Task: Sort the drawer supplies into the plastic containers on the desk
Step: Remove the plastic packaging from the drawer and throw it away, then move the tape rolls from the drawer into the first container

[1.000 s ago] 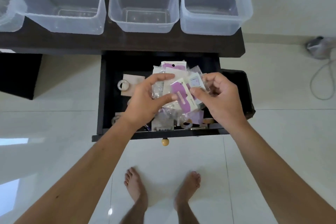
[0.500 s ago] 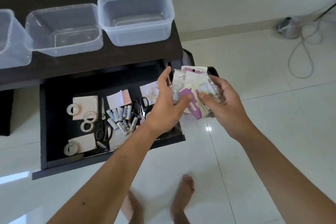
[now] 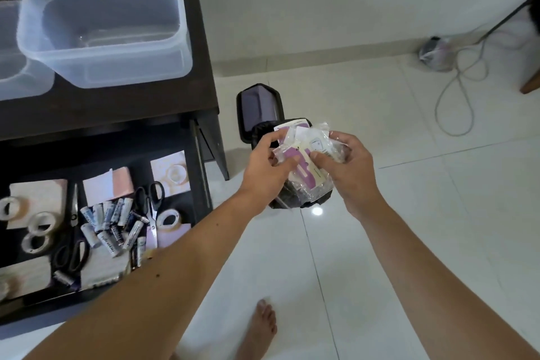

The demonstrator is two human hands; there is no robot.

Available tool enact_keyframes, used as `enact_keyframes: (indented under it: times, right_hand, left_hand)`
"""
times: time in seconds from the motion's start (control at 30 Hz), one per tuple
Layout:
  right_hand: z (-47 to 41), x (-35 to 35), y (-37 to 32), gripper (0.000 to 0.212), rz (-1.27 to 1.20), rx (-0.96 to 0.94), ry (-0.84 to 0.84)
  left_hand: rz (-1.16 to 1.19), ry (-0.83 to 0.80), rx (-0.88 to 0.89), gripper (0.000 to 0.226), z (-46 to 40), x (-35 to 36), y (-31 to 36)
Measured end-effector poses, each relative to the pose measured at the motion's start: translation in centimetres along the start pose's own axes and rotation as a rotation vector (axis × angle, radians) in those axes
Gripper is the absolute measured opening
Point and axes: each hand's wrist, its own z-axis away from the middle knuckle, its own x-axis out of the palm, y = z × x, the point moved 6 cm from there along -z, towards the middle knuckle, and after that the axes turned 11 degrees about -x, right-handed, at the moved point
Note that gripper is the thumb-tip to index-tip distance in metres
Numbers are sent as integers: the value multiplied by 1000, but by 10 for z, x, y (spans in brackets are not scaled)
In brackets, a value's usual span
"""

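Note:
My left hand (image 3: 267,168) and my right hand (image 3: 347,169) both grip a bundle of clear plastic packets (image 3: 306,155) with purple and white cards inside. I hold the bundle above a black bin (image 3: 260,109) on the floor, right of the desk. The open dark drawer (image 3: 175,140) at the lower left holds several batteries (image 3: 112,222), scissors (image 3: 152,202), tape rolls (image 3: 39,225) and paper pads (image 3: 106,185). A clear plastic container (image 3: 108,29) stands empty on the dark desk (image 3: 117,105), with part of another container (image 3: 17,73) to its left.
The bin stands with its lid up, lined with a black bag. A grey cable (image 3: 455,88) loops across the white tiled floor at the right, beside a small bagged object (image 3: 435,52). My bare foot (image 3: 260,327) is at the bottom.
Both hands carried the packet bundle out of the drawer and rightwards, past the desk edge to above the bin. The view swung right, so fewer containers show.

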Motion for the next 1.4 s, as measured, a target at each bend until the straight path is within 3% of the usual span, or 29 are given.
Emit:
enact_keyframes:
  times: [0.17,0.33,0.6,0.77,1.17,1.4]
  right_hand:
    - [-29,-13,38,52,82,12,28]
    - [-49,-15,73,52,138,29,27]
    - [-67,-11,101,55,241,35,-7]
    - [-63,-15,102,49,311,28,9]
    - [-14,17,4,43,369,-185,-105]
    - [51,91,-79,37,284,-317,-178]
  left_hand:
    - [-6,122,-36,56,-36,17,-16]
    - [-69,163,-41,51,-63,27,-33]
    - [-240,154,-76,75,-83,18,-58]
    - [-212,154,-94,71,-84,10,-60]
    - [-144,15,65,63,-9,-24,12]
    - [-196,18,275,52,85,-128,53]
